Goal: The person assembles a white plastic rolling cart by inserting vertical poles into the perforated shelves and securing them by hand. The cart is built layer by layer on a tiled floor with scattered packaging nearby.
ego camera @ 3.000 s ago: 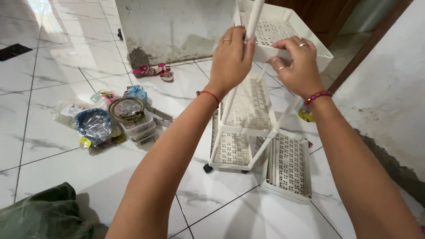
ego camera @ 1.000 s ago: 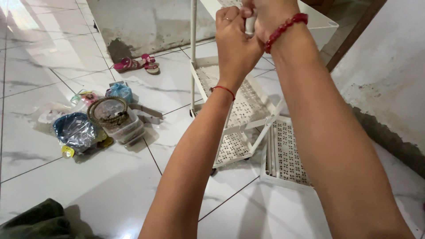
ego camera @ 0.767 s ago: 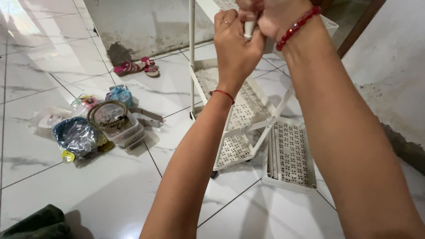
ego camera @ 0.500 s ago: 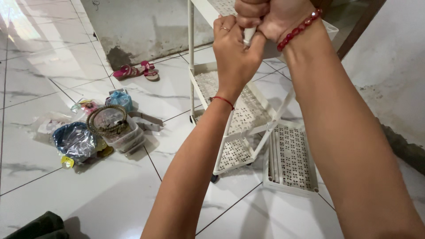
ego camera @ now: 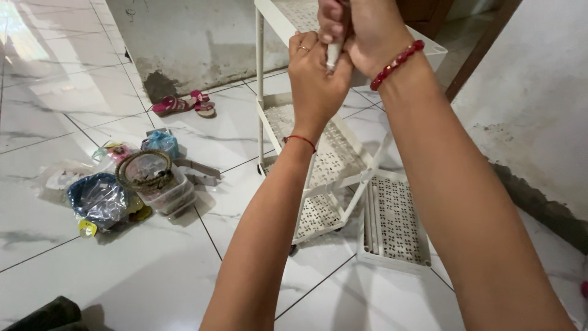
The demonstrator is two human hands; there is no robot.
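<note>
Two hands meet at the top of a white rack (ego camera: 318,153) standing on the tiled floor (ego camera: 153,270). The left hand (ego camera: 315,83) is closed around a white post (ego camera: 334,54) at the rack's near corner, fingers wrapped from the left side, a ring on one finger and a red string at the wrist. The right hand (ego camera: 358,30) is clenched in a fist on the same post, directly above the left hand and touching it; a red bead bracelet (ego camera: 395,63) sits on that wrist. Only a short piece of the post shows between the two hands.

Rack layout:
- Top tray (ego camera: 288,13): perforated, partly cut off by the upper edge of view.
- Middle tray (ego camera: 324,153): perforated, below the hands.
- Bottom tray (ego camera: 315,217): lowest, just above the floor.

One loose perforated tray (ego camera: 392,227) lies flat on the floor, just beside the rack on its right.

Left of the rack, well apart, lies a heap of plastic containers (ego camera: 162,187) and a blue bag (ego camera: 98,197). A pair of pink sandals (ego camera: 182,105) rests near the stained wall (ego camera: 196,37).
</note>
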